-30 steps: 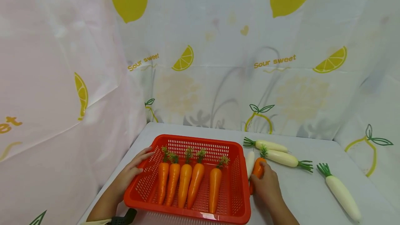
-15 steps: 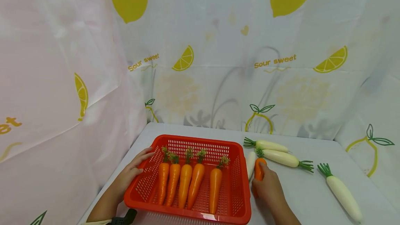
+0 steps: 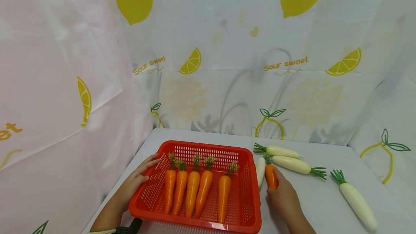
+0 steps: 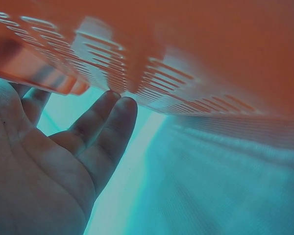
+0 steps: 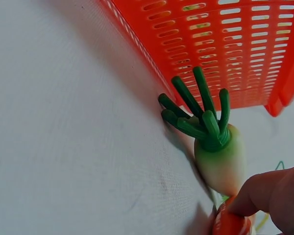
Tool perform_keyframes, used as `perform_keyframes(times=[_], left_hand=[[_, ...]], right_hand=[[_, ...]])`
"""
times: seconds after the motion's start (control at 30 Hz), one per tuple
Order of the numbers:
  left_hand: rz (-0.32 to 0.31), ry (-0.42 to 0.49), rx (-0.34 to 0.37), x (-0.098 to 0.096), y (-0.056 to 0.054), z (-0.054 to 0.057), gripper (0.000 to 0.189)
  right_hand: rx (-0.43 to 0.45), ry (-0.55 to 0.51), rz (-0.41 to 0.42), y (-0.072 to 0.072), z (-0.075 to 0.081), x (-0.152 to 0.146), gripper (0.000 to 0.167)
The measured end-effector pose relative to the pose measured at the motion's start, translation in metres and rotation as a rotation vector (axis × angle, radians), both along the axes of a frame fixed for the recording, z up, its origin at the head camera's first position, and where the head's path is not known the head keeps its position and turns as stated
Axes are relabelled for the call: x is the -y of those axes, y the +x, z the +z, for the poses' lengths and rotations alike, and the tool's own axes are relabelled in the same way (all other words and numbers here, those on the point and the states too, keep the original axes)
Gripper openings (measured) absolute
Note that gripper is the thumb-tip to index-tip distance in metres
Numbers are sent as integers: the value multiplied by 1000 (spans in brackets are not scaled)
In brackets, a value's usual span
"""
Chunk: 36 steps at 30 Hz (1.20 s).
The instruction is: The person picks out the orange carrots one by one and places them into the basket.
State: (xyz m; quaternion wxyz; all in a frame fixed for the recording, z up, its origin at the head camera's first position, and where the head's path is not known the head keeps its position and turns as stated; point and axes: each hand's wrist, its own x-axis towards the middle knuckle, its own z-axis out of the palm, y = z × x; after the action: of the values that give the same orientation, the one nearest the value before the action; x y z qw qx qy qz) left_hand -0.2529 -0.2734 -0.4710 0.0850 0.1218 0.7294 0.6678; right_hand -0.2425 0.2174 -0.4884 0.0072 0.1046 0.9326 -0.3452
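At the basket's right side, my right hand [image 3: 286,196] grips an orange carrot [image 3: 271,177] with a green leafy top, its lower part hidden by the hand. The right wrist view has the thumb [image 5: 264,191] pressed on the carrot [image 5: 229,223]. A white radish [image 3: 260,170] lies between the carrot and the basket; its green stems [image 5: 206,112] stand close to the basket wall in the right wrist view. My left hand [image 3: 134,181] rests at the left side of the red basket [image 3: 208,145], its fingers extended against the perforated wall in the left wrist view.
Inside the basket several carrots [image 3: 193,192] lie side by side, leafy ends toward the back. Two white radishes [image 3: 282,151] lie behind the right hand, and another radish [image 3: 359,205] lies at the far right. A lemon-print curtain [image 3: 227,93] encloses the white table [image 3: 312,198].
My right hand has shifted slightly to the right with the carrot, whose lower end has swung away from the basket while its leafy top has moved left. The left hand and basket stay put.
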Motion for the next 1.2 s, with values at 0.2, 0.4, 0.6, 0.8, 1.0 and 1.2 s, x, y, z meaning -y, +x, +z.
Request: perform_keyframes(times=[0.2,0.4,0.6,0.8,1.0,1.2], left_hand=[[3,-5,2,0,0,-1,67],[3,-11,-5,0,0,-1,67],[3,-8,8,1,0,0,67],[3,-15,4,1,0,0,67],[-23,-45,-68,2,0,-3,64],[-25,-46,-69,2,0,-3,64]], right_hand=[[17,3,-22,-1,1,-2,73],[30,-39,-54,0,2,-5,71],[-15,-88,-59,2,2,-7,71],[-27,-168,-85,2,2,-8,72],[-45,-313,-120,6,5,-5,70],[-37,-413,-148,8,9,0,73]])
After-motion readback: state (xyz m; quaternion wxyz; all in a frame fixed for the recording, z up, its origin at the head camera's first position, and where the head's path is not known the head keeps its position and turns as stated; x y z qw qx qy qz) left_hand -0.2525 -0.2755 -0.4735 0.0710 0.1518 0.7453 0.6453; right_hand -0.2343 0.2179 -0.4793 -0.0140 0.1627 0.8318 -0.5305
